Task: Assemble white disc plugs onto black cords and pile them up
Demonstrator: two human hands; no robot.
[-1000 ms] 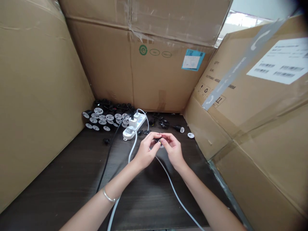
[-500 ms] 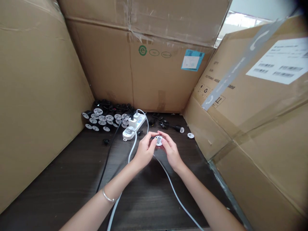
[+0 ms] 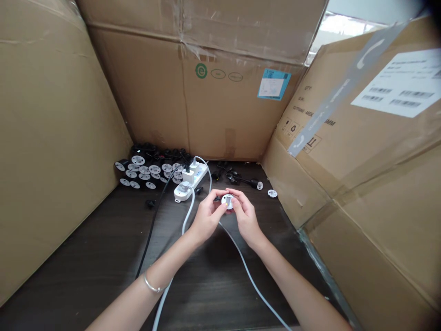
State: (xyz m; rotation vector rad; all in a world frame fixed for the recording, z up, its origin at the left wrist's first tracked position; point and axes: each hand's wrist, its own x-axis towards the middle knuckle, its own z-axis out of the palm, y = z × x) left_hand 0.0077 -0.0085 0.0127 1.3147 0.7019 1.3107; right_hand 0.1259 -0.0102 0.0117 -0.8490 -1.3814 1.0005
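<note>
Both my hands hold a small round white plug (image 3: 228,201) in front of me, above the dark wooden table (image 3: 86,248). My left hand (image 3: 207,217) pinches its left edge, and my right hand (image 3: 246,217) grips its right edge. A short black part sticks out at its left side. Its back is hidden by my fingers. A thin white cable (image 3: 237,257) runs under my right wrist, and another (image 3: 184,225) passes next to my left hand.
A white power strip (image 3: 190,182) with plugs in it lies beyond my hands. At the back left lies a heap of black-backed, white-faced round plugs (image 3: 144,174). Black plug parts (image 3: 234,175) and a black cable (image 3: 153,230) lie nearby. Cardboard sheets (image 3: 220,110) wall three sides.
The round plug has turned so that its white face points up toward me, where its dark side showed earlier. My fingers have shifted to its edges.
</note>
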